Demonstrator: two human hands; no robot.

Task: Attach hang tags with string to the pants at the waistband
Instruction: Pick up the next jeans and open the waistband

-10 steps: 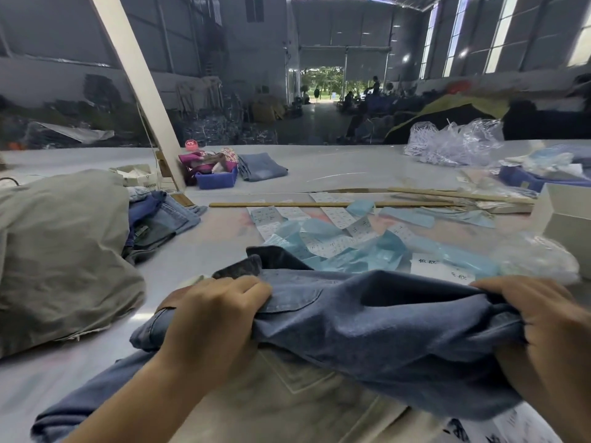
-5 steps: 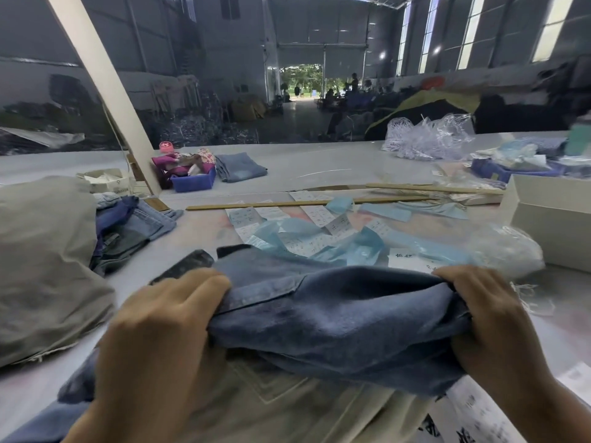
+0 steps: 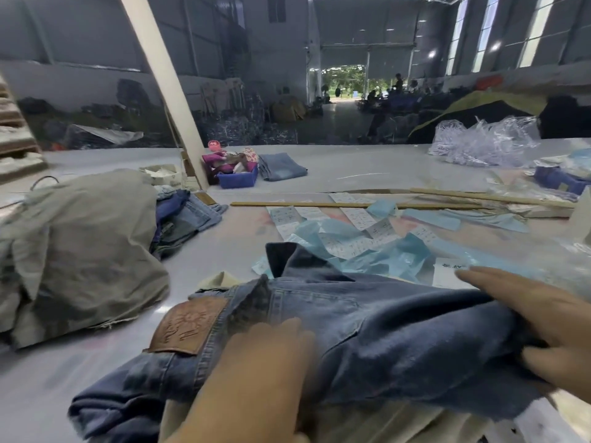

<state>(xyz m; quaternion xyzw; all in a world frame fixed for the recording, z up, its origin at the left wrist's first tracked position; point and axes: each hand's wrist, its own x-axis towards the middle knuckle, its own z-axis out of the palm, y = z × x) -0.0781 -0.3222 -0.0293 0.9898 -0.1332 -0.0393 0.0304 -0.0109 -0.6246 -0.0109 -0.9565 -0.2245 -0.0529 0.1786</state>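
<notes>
One grey worktop (image 3: 367, 169) carries one pair of blue jeans (image 3: 399, 340) in front of me, now turned so its one brown leather patch (image 3: 187, 326) shows at the waistband. Both my hands are apart: left hand (image 3: 256, 378) has shifted inward, pressing flat; right hand (image 3: 543, 324) pinches the cloth.

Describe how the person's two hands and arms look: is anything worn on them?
Both the left hand and the right hand are bare: no gloves, rings or watch show. No sleeve shows on the left forearm. The image is blurred there.
</notes>
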